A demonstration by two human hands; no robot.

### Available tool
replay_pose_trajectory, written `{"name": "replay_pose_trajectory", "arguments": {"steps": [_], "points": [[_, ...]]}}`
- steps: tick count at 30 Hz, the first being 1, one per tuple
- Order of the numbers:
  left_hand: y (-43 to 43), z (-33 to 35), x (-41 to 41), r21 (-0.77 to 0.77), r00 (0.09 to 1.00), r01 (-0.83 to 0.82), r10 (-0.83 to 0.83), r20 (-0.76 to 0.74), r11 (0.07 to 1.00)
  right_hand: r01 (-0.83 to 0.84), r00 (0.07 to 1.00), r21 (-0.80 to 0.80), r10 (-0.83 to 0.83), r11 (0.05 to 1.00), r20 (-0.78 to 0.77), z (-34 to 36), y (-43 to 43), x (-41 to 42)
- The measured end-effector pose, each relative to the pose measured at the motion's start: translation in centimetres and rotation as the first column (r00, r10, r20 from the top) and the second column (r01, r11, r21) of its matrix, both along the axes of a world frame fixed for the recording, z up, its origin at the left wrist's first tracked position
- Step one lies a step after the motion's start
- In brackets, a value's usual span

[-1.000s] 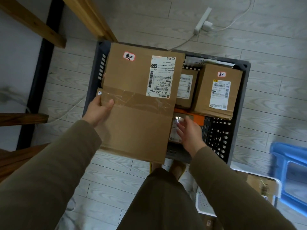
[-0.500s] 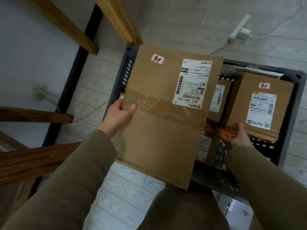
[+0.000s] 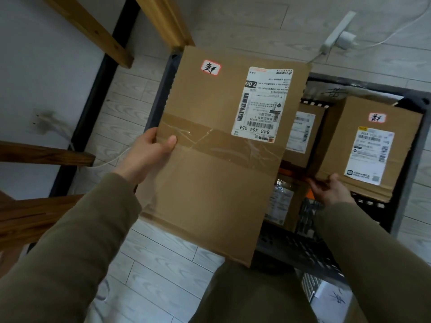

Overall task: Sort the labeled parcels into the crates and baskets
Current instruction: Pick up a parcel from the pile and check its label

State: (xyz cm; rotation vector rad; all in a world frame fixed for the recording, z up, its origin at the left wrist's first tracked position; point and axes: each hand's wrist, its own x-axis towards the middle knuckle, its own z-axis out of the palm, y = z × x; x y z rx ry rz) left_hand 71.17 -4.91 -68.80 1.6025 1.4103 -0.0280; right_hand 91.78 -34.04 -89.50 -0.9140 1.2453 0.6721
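- We hold the large flat brown cardboard parcel tilted over the near-left side of the dark grey perforated plastic crate. Our left hand grips its left edge, with the thumb lying across the glossy tape band.
- Our right hand curls its fingers round the near corner of the smaller brown cardboard box, which sits in the crate's far-right part.
- We judge the step to be making room. We should slide the smaller box snug to the wall, then lower the parcel flat.
- Held by one edge, so wide a panel may sag or swing, so we would do well to bring the right hand back under it before letting go.
- The cardboard looks matte and stiff, and the tape is wrinkled and shiny. The white paper shipping label and the red-edged handwritten sticker lie smooth. The crate looks rigid and ribbed.
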Motion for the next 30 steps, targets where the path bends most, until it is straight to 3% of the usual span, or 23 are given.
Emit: {"name": "replay_pose_trajectory", "arguments": {"steps": [5,16,19,26,30], "points": [[-0.1,0.3,0.0,-0.001,1.000,0.010,-0.010,-0.017,1.000,-0.028,0.999,-0.095,0.030,0.995,0.021,2.6,-1.3,-2.8],[0.6,0.0,-0.3,0.000,0.998,0.053,-0.053,-0.042,0.999,-0.073,0.987,-0.117,0.055,0.990,-0.152,9.8,-3.9,-10.6],[0.6,-0.1,-0.4,0.003,0.997,0.055,-0.054,-0.049,0.999,-0.172,0.972,-0.133,0.146,0.976,-0.186,10.1,-4.8,-12.0],[0.6,-0.1,-0.4,0.012,0.996,0.074,-0.073,-0.056,0.997,-0.165,0.970,-0.171,0.129,0.971,-0.205,10.4,-5.6,-12.8],[0.8,0.0,-0.5,-0.020,0.996,0.075,-0.076,-0.039,0.997,-0.331,0.938,-0.186,0.302,0.925,-0.171,11.3,-6.7,-12.8]]}}
